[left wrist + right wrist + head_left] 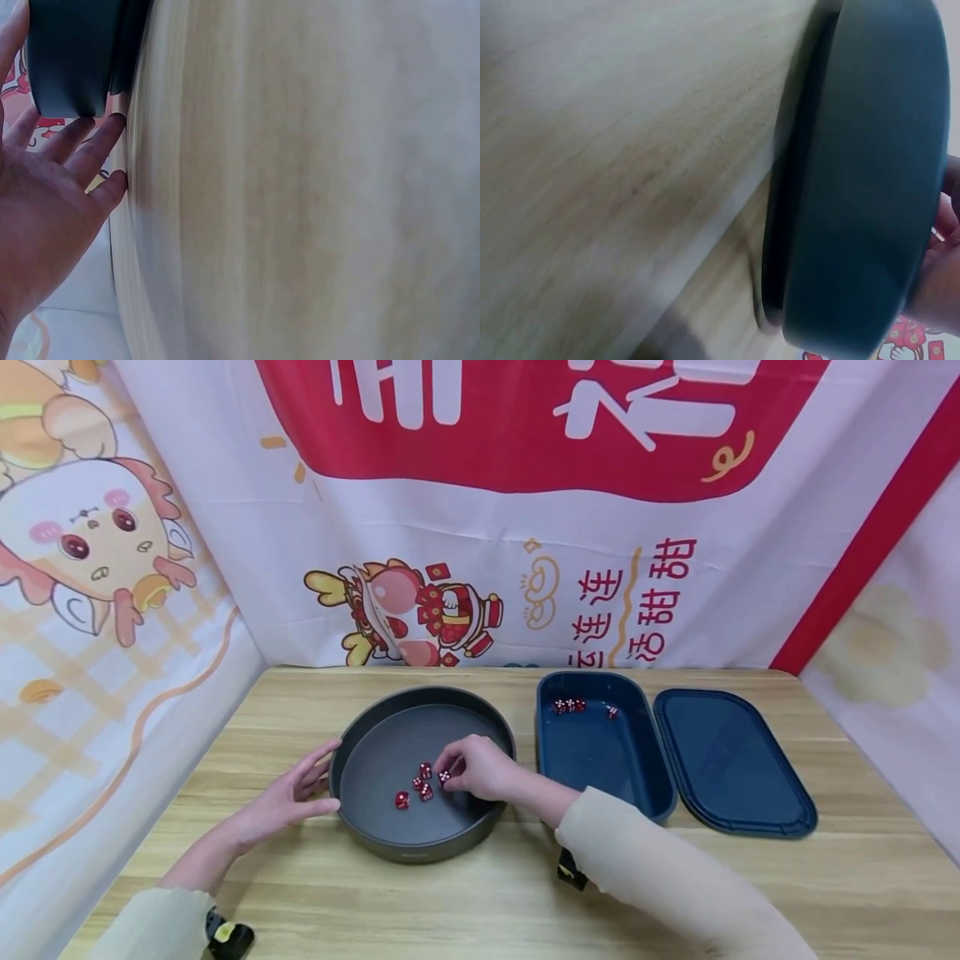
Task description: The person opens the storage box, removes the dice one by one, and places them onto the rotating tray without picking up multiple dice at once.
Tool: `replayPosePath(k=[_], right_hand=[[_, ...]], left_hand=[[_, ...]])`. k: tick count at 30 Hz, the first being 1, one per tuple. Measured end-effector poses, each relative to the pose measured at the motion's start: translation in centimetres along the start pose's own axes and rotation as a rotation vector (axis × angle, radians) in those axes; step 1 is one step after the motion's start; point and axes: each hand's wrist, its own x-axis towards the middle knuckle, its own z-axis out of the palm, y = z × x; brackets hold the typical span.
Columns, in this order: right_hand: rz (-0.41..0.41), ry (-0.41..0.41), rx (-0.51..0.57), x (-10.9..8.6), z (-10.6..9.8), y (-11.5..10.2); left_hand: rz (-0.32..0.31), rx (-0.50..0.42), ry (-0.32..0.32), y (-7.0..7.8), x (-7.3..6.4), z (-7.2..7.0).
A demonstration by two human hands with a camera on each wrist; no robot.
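A round dark grey pan (417, 853) stands on the table, with several red dice (426, 792) loosely grouped on its floor. My right hand (483, 768) reaches in over the right side and pinches one red die (445, 777) between thumb and fingertips, right beside the group. Against the left side of the pan lies my left hand (288, 797), fingers spread and touching the outer wall. In the left wrist view its fingers (96, 154) extend beside the dark wall. The right wrist view has the pan's wall (870, 180) covering most of the right hand.
Right of the pan, a blue rectangular container (600, 760) holds several red dice (570, 706) near its far end. Its matching blue lid (735, 760) lies flat to the right. A printed cloth (450, 527) hangs behind the wooden table (487, 910).
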Motion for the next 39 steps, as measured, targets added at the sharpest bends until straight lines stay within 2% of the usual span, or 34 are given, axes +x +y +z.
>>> replayPosePath(k=[5,11,17,23,29,39], right_hand=[[0.032,0.0,0.006,0.9,0.7,0.3],[0.034,-0.005,0.018,1.2,0.9,0.6],[-0.01,0.009,0.026,0.6,0.4,0.1],[-0.055,0.014,0.041,-0.9,-1.3,-0.4],[-0.018,0.03,0.05,-3.2,-3.8,-0.5],[-0.053,0.143,0.035,-7.1,-7.7,2.6]], left_hand=[[-0.001,-0.01,-0.003,0.0,0.1,0.1],[-0.001,-0.003,-0.002,0.1,0.1,0.1],[0.005,0.001,0.0,0.1,0.0,0.1],[0.003,-0.002,0.004,0.0,-0.1,0.2],[-0.016,0.001,0.008,0.1,-0.2,0.3],[0.01,0.008,0.007,0.3,-0.2,0.2]])
